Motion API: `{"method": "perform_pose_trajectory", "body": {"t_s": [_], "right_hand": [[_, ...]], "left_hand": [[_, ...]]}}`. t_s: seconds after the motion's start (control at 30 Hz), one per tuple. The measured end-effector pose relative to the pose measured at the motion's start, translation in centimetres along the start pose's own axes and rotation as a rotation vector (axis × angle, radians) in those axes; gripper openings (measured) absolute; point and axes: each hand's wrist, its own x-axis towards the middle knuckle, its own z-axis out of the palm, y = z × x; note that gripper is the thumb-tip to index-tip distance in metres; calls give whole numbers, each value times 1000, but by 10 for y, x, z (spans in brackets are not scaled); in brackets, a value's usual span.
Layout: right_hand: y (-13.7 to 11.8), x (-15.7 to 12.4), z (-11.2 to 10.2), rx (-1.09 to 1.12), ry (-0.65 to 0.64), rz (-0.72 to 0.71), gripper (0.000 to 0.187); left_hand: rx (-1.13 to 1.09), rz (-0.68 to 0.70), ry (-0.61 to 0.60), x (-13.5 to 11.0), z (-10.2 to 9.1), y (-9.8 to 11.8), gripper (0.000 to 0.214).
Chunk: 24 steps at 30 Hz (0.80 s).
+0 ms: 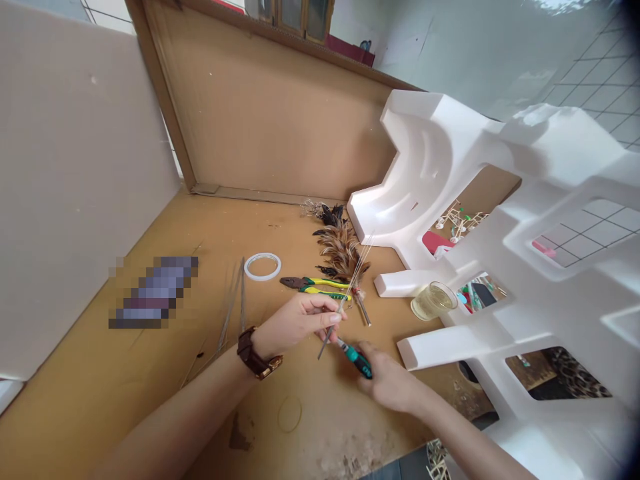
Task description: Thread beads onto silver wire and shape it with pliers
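Observation:
My left hand (300, 321), a brown watch on its wrist, pinches a thin bundle of wires or fine sticks (345, 297) that slants up to the right over the cardboard surface (150, 373). My right hand (389, 381) grips a small green-handled tool (356, 358) whose tip points at the lower end of the bundle. Just beyond the fingers lie yellow-and-green pliers (315, 285) and a pile of brown feathers (341, 247).
A white tape ring (263, 267) lies left of the pliers. More long thin wires (233, 307) lie near my left wrist. A big white foam moulding (500, 220) fills the right side, with a glass of pale liquid (434, 300) beside it. A cardboard wall (270, 113) stands behind.

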Motion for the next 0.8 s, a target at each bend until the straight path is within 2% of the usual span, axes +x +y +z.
{"method": "perform_pose_trajectory", "body": {"t_s": [0.07, 0.17, 0.33, 0.47, 0.8], "right_hand": [[2, -7, -15, 328, -124, -17, 51], [0, -17, -34, 606, -136, -14, 53], [-6, -20, -48, 659, -139, -20, 55], [-7, -16, -51, 677, -197, -27, 55], [-13, -8, -61, 694, -236, -63, 46]], "left_hand": [[21, -5, 9, -2, -2, 4, 21], [21, -27, 32, 0, -4, 5, 22], [18, -70, 11, 3, 0, -2, 23], [15, -92, 6, 4, 3, -7, 24], [47, -157, -70, 4, 10, -14, 20]]}}
